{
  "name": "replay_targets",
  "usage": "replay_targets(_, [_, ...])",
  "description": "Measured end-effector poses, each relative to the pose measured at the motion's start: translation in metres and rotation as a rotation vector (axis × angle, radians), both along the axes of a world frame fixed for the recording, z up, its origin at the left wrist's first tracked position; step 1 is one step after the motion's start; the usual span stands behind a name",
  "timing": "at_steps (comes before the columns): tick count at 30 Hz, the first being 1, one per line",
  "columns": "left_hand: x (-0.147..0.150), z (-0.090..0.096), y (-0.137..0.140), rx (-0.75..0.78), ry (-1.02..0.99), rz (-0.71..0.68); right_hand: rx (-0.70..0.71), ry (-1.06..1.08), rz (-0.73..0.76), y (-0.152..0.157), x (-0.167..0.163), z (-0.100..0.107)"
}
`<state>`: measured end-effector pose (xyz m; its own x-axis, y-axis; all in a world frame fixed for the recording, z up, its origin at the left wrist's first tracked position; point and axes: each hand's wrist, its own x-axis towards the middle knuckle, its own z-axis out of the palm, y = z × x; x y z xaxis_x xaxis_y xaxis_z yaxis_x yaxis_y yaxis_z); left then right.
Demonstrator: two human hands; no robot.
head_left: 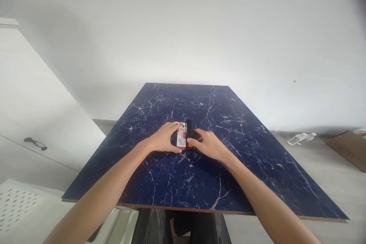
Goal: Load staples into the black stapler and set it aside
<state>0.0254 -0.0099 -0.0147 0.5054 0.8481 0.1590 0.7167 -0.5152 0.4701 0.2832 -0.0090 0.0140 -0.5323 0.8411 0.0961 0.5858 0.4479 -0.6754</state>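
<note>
Near the middle of the dark blue marbled table (183, 183), my left hand (164, 138) grips a small white and red printed box (181, 137) at its two ends, between thumb and fingers. Right against the box stands a black long object (189, 127) with an orange patch; it may be a stapler, but its kind is not clear. My right hand (208, 143) closes on it from the right, the thumb on the orange part. The fingers behind it are partly hidden.
A white wall (183, 38) rises behind the table. At the left is a white cabinet (37, 95) with a dark handle (35, 143). A clear plastic bottle (301, 138) and a cardboard box (347, 148) lie on the floor at the right.
</note>
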Motion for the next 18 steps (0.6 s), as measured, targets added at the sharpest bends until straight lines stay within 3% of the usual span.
replay_targets(5, [0.01, 0.001, 0.004, 0.012, 0.018, 0.029, 0.142, -0.146, -0.235, 0.001, -0.016, -0.005])
replay_targets(9, [0.044, 0.003, 0.026, 0.068, 0.023, 0.015, 0.219, -0.272, -0.329, 0.016, -0.001, -0.002])
replay_targets(13, [0.116, -0.002, 0.073, 0.098, 0.034, -0.062, 0.228, -0.361, -0.481, 0.048, 0.051, 0.001])
replay_targets(18, [0.228, -0.007, 0.132, 0.133, 0.055, -0.035, 0.173, -0.374, -0.837, 0.082, 0.121, -0.008])
